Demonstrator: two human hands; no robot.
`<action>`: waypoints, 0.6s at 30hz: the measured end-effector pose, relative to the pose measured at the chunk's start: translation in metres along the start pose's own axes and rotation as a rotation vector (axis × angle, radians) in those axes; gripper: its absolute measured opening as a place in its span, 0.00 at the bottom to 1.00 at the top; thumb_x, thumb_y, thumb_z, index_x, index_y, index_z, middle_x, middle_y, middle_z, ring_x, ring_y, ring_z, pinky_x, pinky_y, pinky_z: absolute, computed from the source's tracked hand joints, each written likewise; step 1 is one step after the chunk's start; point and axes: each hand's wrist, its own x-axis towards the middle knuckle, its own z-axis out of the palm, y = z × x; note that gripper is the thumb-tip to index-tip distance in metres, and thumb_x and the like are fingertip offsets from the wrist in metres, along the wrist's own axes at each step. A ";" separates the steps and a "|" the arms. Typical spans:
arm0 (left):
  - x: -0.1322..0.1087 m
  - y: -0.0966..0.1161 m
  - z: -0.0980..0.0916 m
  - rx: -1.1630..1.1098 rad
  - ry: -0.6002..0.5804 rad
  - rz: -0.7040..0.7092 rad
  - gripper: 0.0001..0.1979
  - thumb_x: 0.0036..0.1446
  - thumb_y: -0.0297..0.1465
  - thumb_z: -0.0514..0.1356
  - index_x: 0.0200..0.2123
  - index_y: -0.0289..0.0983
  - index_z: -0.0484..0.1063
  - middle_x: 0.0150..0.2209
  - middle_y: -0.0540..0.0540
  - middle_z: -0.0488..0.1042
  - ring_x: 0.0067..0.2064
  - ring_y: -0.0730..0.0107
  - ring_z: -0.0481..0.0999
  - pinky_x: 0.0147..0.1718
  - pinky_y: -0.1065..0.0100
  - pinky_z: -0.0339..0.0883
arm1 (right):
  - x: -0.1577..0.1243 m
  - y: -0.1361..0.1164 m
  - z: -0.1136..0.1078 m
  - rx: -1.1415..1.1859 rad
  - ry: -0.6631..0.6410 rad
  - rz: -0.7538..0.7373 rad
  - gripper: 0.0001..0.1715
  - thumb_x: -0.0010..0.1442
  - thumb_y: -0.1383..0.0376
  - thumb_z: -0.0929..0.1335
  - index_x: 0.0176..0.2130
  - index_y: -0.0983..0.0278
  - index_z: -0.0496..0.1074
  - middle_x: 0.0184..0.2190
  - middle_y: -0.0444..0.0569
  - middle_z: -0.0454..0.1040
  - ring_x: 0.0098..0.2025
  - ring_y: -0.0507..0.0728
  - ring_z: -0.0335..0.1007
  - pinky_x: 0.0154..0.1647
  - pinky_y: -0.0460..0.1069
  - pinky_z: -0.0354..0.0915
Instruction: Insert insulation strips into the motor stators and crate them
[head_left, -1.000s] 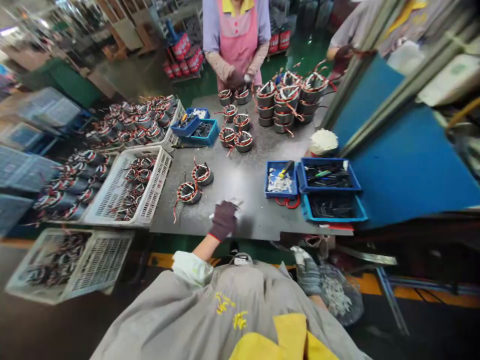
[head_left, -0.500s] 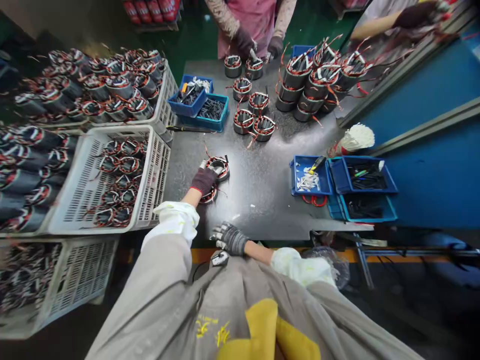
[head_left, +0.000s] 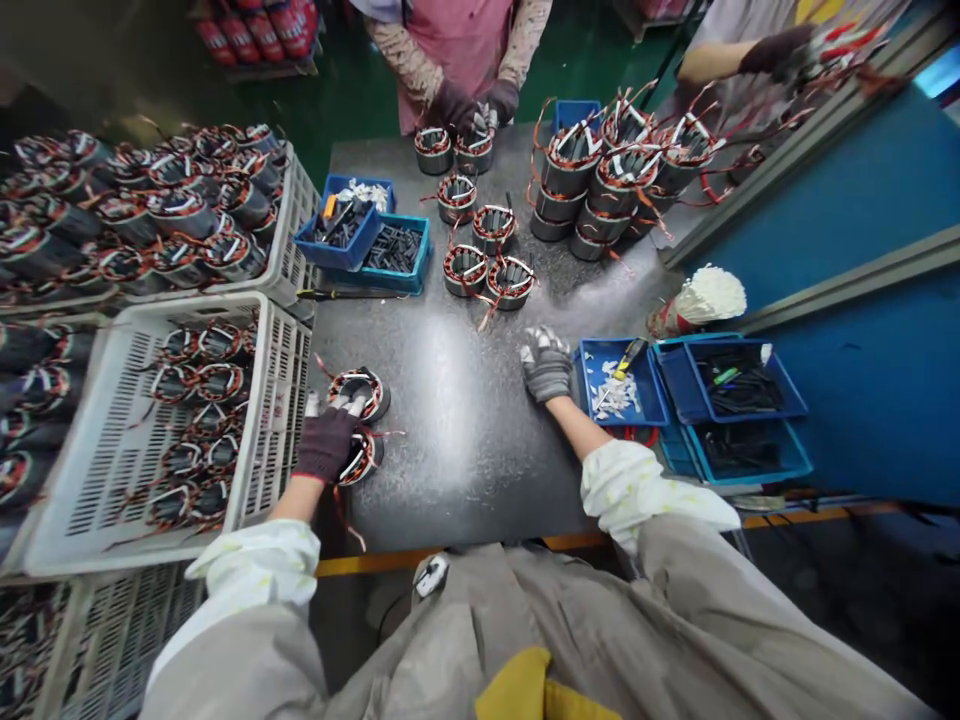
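Observation:
My left hand (head_left: 327,440), in a dark glove, lies with its fingers spread over two wound stator coils: the near one (head_left: 358,458) under the palm, the far one (head_left: 361,390) under the fingertips. Both stand on the dark table (head_left: 457,400). My right hand (head_left: 547,363), in a grey knit glove, rests on the table with fingers loosely curled and nothing in it. It sits just left of a small blue bin of white bits (head_left: 616,385).
White crates of stators (head_left: 150,420) stand at my left. Blue bins of black parts (head_left: 742,400) sit at the right, two more blue bins (head_left: 367,235) at the back left. Stators are grouped mid-table (head_left: 480,250) and stacked (head_left: 607,180). A person in a pink apron (head_left: 465,95) works opposite; another's hand (head_left: 780,55) reaches in at the right.
My right hand came up from the table's near edge onto the table beside the blue bin. My left hand stayed on the two stators. The camera tilted down and shifted.

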 end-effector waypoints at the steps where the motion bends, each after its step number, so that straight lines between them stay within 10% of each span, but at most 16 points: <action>1: -0.001 -0.002 0.003 0.012 0.029 -0.002 0.34 0.71 0.27 0.52 0.76 0.38 0.76 0.65 0.32 0.86 0.71 0.41 0.82 0.83 0.30 0.45 | 0.028 -0.015 -0.003 -0.019 0.035 -0.039 0.38 0.76 0.56 0.64 0.76 0.69 0.72 0.78 0.67 0.71 0.80 0.74 0.64 0.88 0.74 0.50; 8: -0.011 -0.014 0.024 0.134 0.134 0.094 0.34 0.71 0.22 0.53 0.76 0.34 0.76 0.64 0.29 0.86 0.69 0.42 0.84 0.83 0.34 0.52 | 0.196 -0.104 0.001 -0.164 -0.019 -0.221 0.42 0.77 0.47 0.67 0.76 0.69 0.71 0.77 0.69 0.73 0.82 0.78 0.61 0.86 0.77 0.50; 18: -0.027 -0.019 0.034 0.192 0.231 0.163 0.34 0.73 0.20 0.54 0.78 0.37 0.74 0.65 0.32 0.86 0.68 0.48 0.85 0.85 0.40 0.47 | 0.298 -0.081 0.011 -0.181 -0.228 -0.303 0.46 0.77 0.41 0.69 0.74 0.73 0.73 0.75 0.70 0.74 0.82 0.74 0.58 0.87 0.74 0.50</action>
